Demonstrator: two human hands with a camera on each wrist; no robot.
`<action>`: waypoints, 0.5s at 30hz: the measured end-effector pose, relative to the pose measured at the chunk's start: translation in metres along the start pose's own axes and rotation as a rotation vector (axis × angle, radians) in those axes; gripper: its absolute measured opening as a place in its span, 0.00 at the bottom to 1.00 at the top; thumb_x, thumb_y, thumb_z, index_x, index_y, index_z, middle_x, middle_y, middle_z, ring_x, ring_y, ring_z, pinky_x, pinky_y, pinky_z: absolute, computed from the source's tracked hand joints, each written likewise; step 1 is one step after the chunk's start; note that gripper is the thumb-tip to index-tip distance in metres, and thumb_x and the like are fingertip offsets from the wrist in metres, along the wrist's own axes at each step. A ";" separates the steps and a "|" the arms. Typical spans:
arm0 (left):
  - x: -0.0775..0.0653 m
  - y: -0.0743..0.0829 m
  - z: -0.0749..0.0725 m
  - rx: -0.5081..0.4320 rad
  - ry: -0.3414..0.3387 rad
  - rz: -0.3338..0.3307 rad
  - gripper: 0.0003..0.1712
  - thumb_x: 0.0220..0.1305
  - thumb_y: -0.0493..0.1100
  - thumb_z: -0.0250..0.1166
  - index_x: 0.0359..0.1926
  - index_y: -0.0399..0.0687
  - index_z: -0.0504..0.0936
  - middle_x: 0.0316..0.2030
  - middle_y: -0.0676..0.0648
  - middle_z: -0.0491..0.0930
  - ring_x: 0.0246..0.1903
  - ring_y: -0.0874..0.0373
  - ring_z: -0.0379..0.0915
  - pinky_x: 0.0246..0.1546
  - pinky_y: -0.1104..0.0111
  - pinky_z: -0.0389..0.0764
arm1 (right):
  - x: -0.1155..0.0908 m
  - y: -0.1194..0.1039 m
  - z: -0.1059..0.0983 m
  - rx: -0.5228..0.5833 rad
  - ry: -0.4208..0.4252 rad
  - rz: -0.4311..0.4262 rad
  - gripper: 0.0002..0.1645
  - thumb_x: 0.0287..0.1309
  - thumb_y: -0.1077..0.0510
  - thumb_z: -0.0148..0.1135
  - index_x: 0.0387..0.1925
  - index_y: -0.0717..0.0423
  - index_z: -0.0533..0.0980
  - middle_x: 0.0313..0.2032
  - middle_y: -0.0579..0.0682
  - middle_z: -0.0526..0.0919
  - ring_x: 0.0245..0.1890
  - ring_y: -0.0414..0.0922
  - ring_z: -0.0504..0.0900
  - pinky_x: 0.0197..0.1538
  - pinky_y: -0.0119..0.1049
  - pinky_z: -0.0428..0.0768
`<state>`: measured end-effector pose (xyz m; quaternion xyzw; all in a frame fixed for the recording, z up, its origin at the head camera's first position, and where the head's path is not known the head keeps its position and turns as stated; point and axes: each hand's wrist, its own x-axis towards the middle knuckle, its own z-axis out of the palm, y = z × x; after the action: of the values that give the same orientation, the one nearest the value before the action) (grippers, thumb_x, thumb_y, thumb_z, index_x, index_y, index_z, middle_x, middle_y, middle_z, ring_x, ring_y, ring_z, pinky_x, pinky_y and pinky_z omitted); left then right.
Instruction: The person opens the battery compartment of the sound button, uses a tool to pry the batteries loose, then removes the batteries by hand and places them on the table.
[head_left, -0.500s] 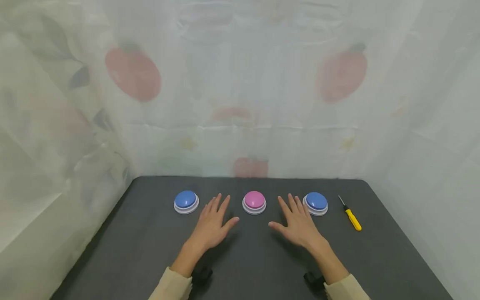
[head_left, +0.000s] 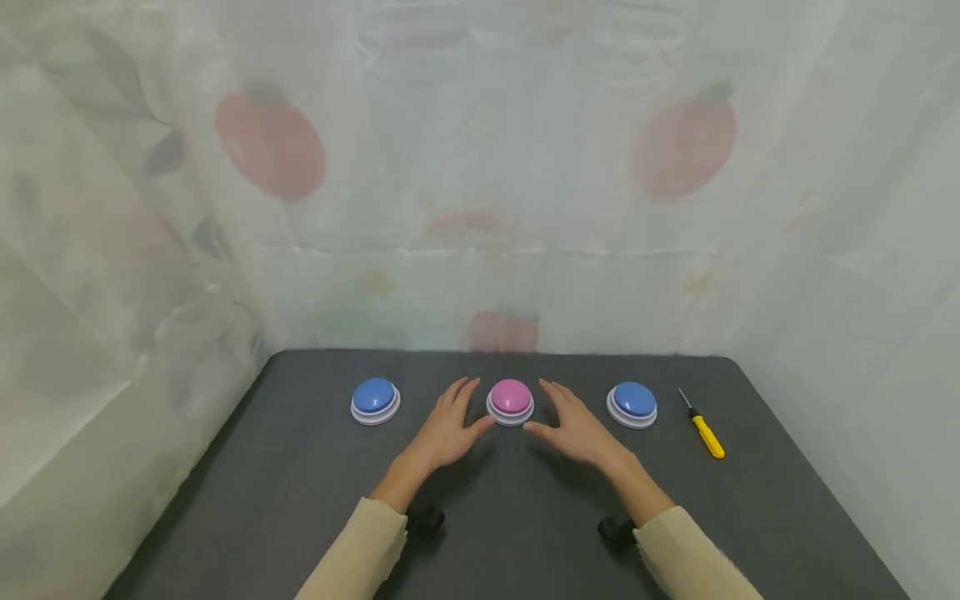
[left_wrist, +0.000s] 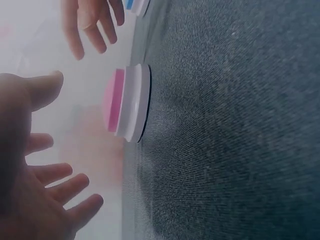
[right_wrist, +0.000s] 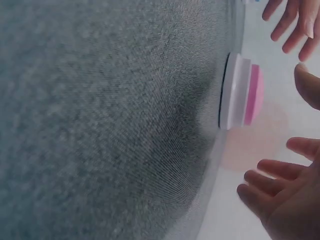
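A pink push button [head_left: 511,397] on a white round base sits in the middle of the dark table. My left hand [head_left: 444,429] hovers just to its left, thumb apart from the fingers, holding nothing. On the button's other side my right hand [head_left: 577,427] mirrors it, also holding nothing. Both wrist views show a gap between each hand and the pink button [left_wrist: 114,100], which stands on the cloth-like surface. A blue push button [head_left: 373,395] lies left of my left hand, and another blue push button [head_left: 634,400] lies right of my right hand.
A screwdriver [head_left: 707,435] with a yellow handle lies at the right of the grey table [head_left: 510,533]. Pale curtains [head_left: 480,167] with faded fruit prints hang behind the table's back edge and at both sides.
Both hands have moved inward from beside the blue buttons, toward the pink button, and now stand closer together on either side of it. The buttons and screwdriver stay in place.
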<state>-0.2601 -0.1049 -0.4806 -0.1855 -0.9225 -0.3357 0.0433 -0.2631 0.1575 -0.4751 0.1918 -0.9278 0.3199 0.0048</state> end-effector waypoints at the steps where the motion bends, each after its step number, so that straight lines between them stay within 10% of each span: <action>1: 0.003 0.000 0.001 -0.012 -0.001 0.001 0.43 0.70 0.57 0.64 0.77 0.44 0.60 0.74 0.34 0.57 0.72 0.34 0.54 0.67 0.39 0.60 | 0.003 0.001 0.001 0.010 0.004 -0.006 0.52 0.62 0.40 0.68 0.77 0.61 0.58 0.73 0.66 0.62 0.73 0.64 0.60 0.69 0.63 0.61; 15: 0.029 -0.006 0.016 -0.257 0.015 -0.034 0.41 0.64 0.46 0.72 0.72 0.35 0.65 0.67 0.30 0.66 0.65 0.35 0.66 0.62 0.42 0.68 | 0.030 0.007 0.017 0.241 0.066 0.056 0.48 0.55 0.50 0.76 0.71 0.65 0.66 0.66 0.66 0.73 0.66 0.63 0.72 0.66 0.59 0.68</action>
<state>-0.2888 -0.0897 -0.4905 -0.1715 -0.8744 -0.4533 0.0204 -0.2917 0.1420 -0.4892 0.1545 -0.8870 0.4351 0.0032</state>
